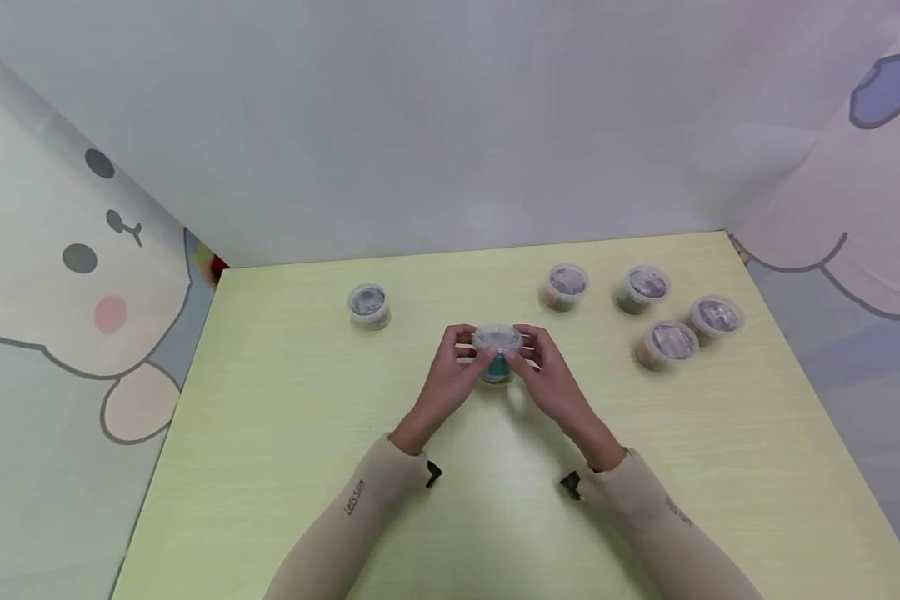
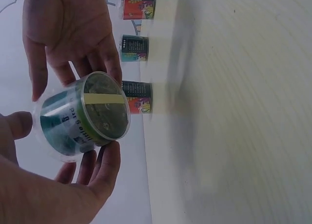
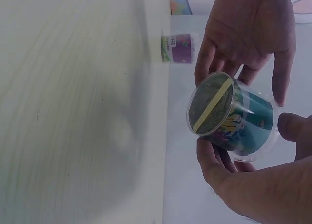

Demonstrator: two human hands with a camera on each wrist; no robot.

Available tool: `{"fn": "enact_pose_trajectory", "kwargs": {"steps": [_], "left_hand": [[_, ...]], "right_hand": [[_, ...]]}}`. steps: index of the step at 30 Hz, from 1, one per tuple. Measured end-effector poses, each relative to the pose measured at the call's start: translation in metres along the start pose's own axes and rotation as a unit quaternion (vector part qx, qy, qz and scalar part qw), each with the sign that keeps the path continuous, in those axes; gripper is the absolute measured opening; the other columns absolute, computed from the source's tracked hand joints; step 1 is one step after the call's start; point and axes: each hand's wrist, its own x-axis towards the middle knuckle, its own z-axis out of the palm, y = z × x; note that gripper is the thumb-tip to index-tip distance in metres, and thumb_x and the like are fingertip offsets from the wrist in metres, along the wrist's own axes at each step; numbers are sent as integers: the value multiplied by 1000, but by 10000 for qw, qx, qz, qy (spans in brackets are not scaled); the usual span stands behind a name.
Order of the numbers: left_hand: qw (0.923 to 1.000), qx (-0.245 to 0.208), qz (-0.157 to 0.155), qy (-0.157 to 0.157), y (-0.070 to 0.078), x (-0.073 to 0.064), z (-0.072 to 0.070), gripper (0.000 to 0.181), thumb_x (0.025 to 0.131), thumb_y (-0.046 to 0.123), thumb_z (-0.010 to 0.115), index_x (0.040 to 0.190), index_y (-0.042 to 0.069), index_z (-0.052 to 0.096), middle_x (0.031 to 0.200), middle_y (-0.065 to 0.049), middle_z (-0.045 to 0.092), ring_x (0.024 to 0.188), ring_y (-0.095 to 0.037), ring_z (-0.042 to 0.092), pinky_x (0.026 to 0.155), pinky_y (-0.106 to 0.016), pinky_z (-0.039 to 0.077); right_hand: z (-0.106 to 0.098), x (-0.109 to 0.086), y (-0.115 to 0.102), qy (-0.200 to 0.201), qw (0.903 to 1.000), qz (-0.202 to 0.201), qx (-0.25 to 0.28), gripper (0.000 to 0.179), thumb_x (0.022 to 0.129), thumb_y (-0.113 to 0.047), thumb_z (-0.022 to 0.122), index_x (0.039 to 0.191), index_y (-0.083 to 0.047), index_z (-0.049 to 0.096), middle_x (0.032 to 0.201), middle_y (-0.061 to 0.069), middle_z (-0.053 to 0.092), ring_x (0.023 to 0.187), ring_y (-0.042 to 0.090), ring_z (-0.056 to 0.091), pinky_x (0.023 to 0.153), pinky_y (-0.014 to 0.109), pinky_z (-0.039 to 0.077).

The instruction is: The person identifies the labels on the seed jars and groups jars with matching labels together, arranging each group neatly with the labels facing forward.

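You hold a teal-labelled, clear-lidded plastic tub (image 1: pixel 498 367) raised above the pale wood-grain table (image 1: pixel 270 417), your left hand (image 1: pixel 450 377) pinching it from 8 o'clock and your right hand (image 1: pixel 549 377) from 4 o'clock, thumbs against fingers. From it, a purple-labelled tub (image 1: pixel 369 307) stands at 10 o'clock, four other lidded tubs (image 1: pixel 647 285) around 2 to 3 o'clock.
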Motion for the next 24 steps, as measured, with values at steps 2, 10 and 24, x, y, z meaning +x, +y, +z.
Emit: {"fn": "enact_pose_trajectory", "kwargs": {"steps": [2, 10, 24], "left_hand": [[10000, 6, -41, -68, 2, 1, -2, 44, 109, 22, 62, 144, 2, 46, 138, -19, 54, 122, -33, 59, 103, -49, 55], [9978, -361, -362, -433, 2, 4, -15, 38, 113, 22, 52, 145, 2, 48, 135, -19, 55, 120, -33, 64, 104, -48, 56], [9947, -356, -434, -865, -3, 2, -15, 46, 114, 25, 50, 154, 3, 43, 142, -20, 56, 126, -33, 62, 104, -46, 56]], "right_hand": [[-2, 0, 1, -74, 10000, -3, 59, 50, 113, -16, 53, 158, -2, 36, 152, 25, 47, 140, 40, 50, 113, 53, 45], [-12, 1, 5, -609, 9947, 145, 810, 52, 116, -23, 42, 161, -1, 29, 157, 27, 44, 144, 36, 45, 118, 51, 42], [-10, 0, 4, -675, 9932, 232, 922, 52, 117, -27, 38, 162, -3, 31, 163, 22, 37, 151, 36, 37, 124, 59, 33]]}}
